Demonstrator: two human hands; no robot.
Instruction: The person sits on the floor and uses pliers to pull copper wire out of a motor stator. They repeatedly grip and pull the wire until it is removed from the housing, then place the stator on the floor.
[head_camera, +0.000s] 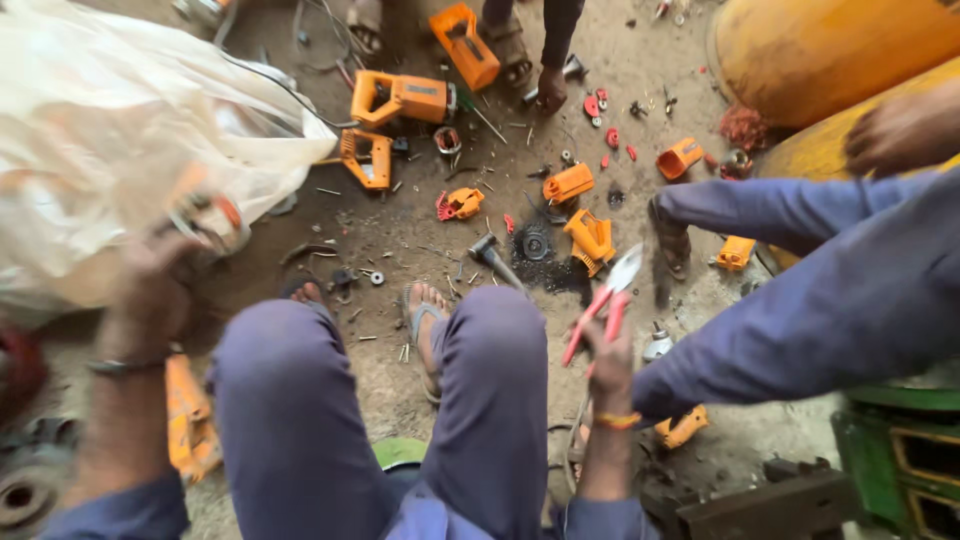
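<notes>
My left hand (155, 285) reaches up at the left and grips the lower edge of a big translucent plastic bag (110, 120), through which an orange tool part shows. My right hand (610, 355), with an orange band at the wrist, holds red-handled pliers (605, 300) with the jaws pointing up and away. My knees in blue trousers sit between both hands, my sandalled foot (425, 320) on the dirt floor.
Orange power-tool housings (400, 100) and small parts lie scattered over the dirt floor, with a hammer (495, 260) near my foot. Another person's blue-trousered leg (800, 300) crosses in from the right. A third person's hand (550, 88) reaches down at the top. Yellow cylinders (830, 50) sit top right.
</notes>
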